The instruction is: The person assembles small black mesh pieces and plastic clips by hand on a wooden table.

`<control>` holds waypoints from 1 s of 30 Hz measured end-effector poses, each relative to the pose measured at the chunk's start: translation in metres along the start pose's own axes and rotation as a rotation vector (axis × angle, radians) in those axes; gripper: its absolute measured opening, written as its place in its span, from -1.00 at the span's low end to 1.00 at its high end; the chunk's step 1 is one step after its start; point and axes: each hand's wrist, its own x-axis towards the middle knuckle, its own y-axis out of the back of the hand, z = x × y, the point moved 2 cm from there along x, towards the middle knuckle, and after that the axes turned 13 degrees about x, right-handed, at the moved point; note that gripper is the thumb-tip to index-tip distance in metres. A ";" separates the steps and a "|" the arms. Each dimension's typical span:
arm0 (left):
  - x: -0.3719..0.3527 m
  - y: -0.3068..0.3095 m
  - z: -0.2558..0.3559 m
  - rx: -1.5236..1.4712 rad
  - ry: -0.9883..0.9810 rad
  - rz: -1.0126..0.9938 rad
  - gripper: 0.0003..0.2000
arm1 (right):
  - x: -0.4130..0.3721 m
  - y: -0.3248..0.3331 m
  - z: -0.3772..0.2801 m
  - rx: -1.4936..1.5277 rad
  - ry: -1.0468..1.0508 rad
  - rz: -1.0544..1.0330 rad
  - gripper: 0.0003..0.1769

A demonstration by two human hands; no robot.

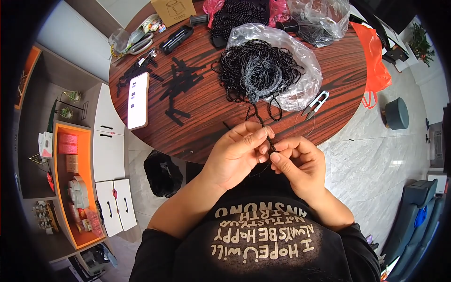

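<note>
Both of my hands are closed on a strand of black beads [271,143] in front of my chest, at the table's near edge. My left hand [242,150] pinches the strand between thumb and fingers. Just to its right, my right hand [298,162] grips a lower part of the strand. From my fingers the strand runs up to a tangled pile of black bead strings [232,70] with grey thread [260,77] lying over it. The pile rests on a clear plastic bag [307,77]. Thread snips [315,104] lie to the right of the pile.
On the wooden table [206,136], a white phone [138,101] and black strips [176,84] lie left. A black case [176,39], scissors [141,43] and a cardboard box [173,11] sit farther back. A red bag [371,61] hangs at the right edge; a black bin bag [162,174] stands below left.
</note>
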 end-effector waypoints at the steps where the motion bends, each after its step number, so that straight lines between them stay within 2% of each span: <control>1: 0.009 -0.002 -0.003 0.000 0.001 0.003 -0.89 | 0.006 0.008 -0.002 0.002 -0.003 0.000 -0.82; 5: 0.014 -0.001 -0.002 0.230 -0.097 0.077 -0.91 | 0.008 0.013 -0.004 0.001 0.015 -0.003 -0.78; 16: 0.024 -0.012 0.005 0.254 -0.063 0.160 -0.91 | 0.015 0.022 -0.008 -0.021 0.032 -0.010 -0.69; 30: 0.027 -0.011 0.001 0.252 -0.028 0.183 -0.90 | 0.019 0.028 -0.003 0.159 -0.044 -0.074 -0.67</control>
